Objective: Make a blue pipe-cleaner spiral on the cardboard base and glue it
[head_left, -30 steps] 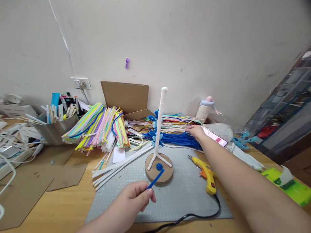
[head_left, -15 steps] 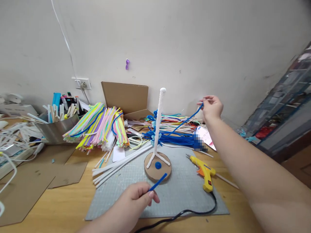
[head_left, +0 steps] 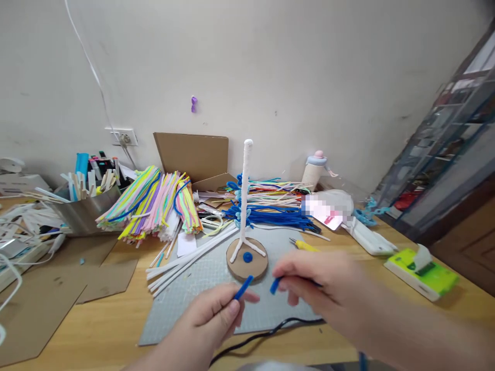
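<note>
Nearer than the round cardboard base (head_left: 247, 270), my left hand (head_left: 216, 312) pinches a blue strip (head_left: 243, 287); to the right, my right hand (head_left: 328, 286), likewise closed, holds a second strip (head_left: 275, 285).

Soft, fairly bright, even light falls over the wall (head_left: 309, 67) and table (head_left: 116, 314), its source out of view, leaving only faint shadows and a mild sheen on the metal pot (head_left: 82, 214) at 9 o'clock. Motion smears the right hand (head_left: 320, 288) near 5 o'clock, while the left hand (head_left: 216, 312), between 6 and 7, and the central stand (head_left: 244, 196) look sharper. Wide-angle stretch slants the shelf (head_left: 436, 121) between 2 and 3 o'clock, and blocky pixelation masks part of the phone (head_left: 333, 222) between 3 and 4.
</note>
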Motion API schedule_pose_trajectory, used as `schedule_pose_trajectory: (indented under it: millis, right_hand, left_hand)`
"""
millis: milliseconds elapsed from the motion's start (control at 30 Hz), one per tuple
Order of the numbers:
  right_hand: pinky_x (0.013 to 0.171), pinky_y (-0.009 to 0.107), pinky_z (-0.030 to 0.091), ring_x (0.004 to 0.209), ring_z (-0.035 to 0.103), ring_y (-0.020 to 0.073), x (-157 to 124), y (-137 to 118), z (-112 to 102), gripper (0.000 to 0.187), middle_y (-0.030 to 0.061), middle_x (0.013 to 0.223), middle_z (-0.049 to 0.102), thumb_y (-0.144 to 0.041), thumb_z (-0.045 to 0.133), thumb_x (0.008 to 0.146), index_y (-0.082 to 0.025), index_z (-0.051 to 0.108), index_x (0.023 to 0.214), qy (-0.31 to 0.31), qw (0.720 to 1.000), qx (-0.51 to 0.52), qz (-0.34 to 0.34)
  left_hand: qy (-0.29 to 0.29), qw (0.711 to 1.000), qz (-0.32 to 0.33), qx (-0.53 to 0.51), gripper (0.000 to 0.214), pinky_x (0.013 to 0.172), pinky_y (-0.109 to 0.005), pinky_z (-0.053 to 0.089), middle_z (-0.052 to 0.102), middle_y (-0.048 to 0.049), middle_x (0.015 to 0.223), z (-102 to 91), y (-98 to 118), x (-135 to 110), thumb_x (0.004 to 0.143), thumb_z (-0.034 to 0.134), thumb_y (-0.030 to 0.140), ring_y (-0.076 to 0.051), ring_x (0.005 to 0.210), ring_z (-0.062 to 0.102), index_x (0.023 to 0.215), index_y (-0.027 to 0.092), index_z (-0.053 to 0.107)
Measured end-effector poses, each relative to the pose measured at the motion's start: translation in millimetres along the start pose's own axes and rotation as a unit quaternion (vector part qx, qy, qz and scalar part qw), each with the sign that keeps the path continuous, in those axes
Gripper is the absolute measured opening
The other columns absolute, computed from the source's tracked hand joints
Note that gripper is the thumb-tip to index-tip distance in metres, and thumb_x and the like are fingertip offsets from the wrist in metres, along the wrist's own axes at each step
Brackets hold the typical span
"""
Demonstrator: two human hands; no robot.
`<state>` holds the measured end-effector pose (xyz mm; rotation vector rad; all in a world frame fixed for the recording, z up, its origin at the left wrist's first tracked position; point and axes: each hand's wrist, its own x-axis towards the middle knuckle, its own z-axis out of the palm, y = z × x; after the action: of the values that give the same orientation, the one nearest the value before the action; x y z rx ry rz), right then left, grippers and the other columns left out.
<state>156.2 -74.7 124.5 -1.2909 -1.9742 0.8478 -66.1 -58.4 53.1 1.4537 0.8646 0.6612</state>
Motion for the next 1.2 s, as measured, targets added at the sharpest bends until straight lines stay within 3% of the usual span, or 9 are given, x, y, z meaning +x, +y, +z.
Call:
schedule_pose_trajectory:
  millis: [67,133,233,333,567,733,900,1033,1200]
  right_hand:
    - [0.042,0.025,0.036,0.049,0.055,0.0149,0.6,11.5,22.5,0.014,0.0004,0.060,0.061,-0.033,0.053,0.083,-0.023,0.060,0.076,-0.049,0.988,0.101,0.103]
    - [0.035,0.022,0.029,0.041,0.049,0.0109,3.7,18.4,39.2,0.015,-0.0013,0.060,0.059,-0.038,0.053,0.082,-0.024,0.053,0.078,-0.047,0.957,0.235,0.162]
    - [0.032,0.018,0.023,0.033,0.040,0.0069,5.8,20.6,59.0,0.025,-0.0055,0.053,0.055,-0.048,0.053,0.080,-0.025,0.046,0.081,-0.038,0.917,0.358,0.171]
    - [0.030,0.014,0.023,0.031,0.038,0.0052,4.3,19.7,74.8,0.034,-0.0071,0.049,0.055,-0.052,0.055,0.076,-0.021,0.044,0.083,-0.038,0.897,0.411,0.157]
    - [0.029,0.012,0.021,0.030,0.036,0.0035,7.0,22.0,88.6,0.032,-0.0070,0.048,0.055,-0.047,0.059,0.075,-0.020,0.043,0.082,-0.024,0.869,0.475,0.134]
    - [0.029,0.012,0.020,0.029,0.037,0.0038,8.9,23.5,92.9,0.031,-0.0067,0.048,0.056,-0.046,0.058,0.079,-0.020,0.041,0.081,-0.024,0.860,0.493,0.130]
    - [0.027,0.012,0.020,0.028,0.036,0.0034,10.1,25.7,94.9,0.036,-0.0062,0.048,0.055,-0.053,0.055,0.081,-0.019,0.042,0.079,-0.014,0.864,0.486,0.128]
    - [0.027,0.012,0.019,0.028,0.035,0.0033,10.3,26.4,93.2,0.036,-0.0064,0.047,0.055,-0.052,0.056,0.080,-0.019,0.044,0.078,-0.014,0.864,0.486,0.132]
    - [0.028,0.012,0.019,0.027,0.035,0.0031,10.0,26.9,90.9,0.035,-0.0063,0.046,0.055,-0.051,0.058,0.079,-0.019,0.045,0.077,-0.020,0.861,0.489,0.136]
  left_hand:
    - [0.009,1.000,-0.006,-0.001,0.042,0.048,-0.018,0.024,0.037,0.0046,0.061,4.3,2.0,-3.3,0.082,0.050,0.056,-0.009,0.054,0.030,0.100,0.021,0.061]
    - [0.012,0.999,-0.003,0.032,0.039,0.046,-0.018,0.021,0.032,0.0062,0.057,7.6,2.6,-4.7,0.085,0.047,0.055,-0.008,0.051,0.026,0.092,0.020,0.060]
    - [0.013,0.998,-0.001,0.055,0.043,0.043,-0.019,0.018,0.029,0.0071,0.052,12.3,4.2,-4.1,0.085,0.044,0.056,-0.008,0.047,0.024,0.072,0.017,0.054]
    - [0.036,0.999,-0.014,0.035,0.043,0.041,-0.019,0.017,0.030,0.0076,0.049,17.2,6.9,-2.5,0.083,0.045,0.057,-0.007,0.044,0.024,0.067,0.017,0.050]
    - [0.119,0.992,0.021,-0.041,0.028,0.043,-0.015,0.025,0.043,0.0066,0.056,20.3,1.1,0.2,0.083,0.055,0.047,-0.007,0.048,0.034,0.086,0.019,0.049]
    - [0.151,0.987,0.049,-0.001,0.026,0.045,-0.016,0.030,0.048,0.0055,0.055,20.1,-3.2,2.7,0.085,0.052,0.042,-0.009,0.051,0.044,0.098,0.019,0.052]
    - [0.155,0.986,0.055,0.018,0.022,0.042,-0.016,0.030,0.051,0.0050,0.055,21.4,-2.0,3.1,0.086,0.052,0.040,-0.008,0.048,0.045,0.092,0.019,0.054]
    - [0.166,0.983,0.077,0.033,0.018,0.043,-0.016,0.036,0.056,0.0025,0.066,21.0,-6.9,3.5,0.086,0.053,0.036,-0.007,0.047,0.045,0.088,0.019,0.055]
    - [0.192,0.960,0.185,0.086,0.009,0.048,-0.017,0.044,0.056,-0.0009,0.082,18.7,-10.7,6.3,0.087,0.051,0.025,-0.008,0.056,0.051,0.085,0.019,0.057]
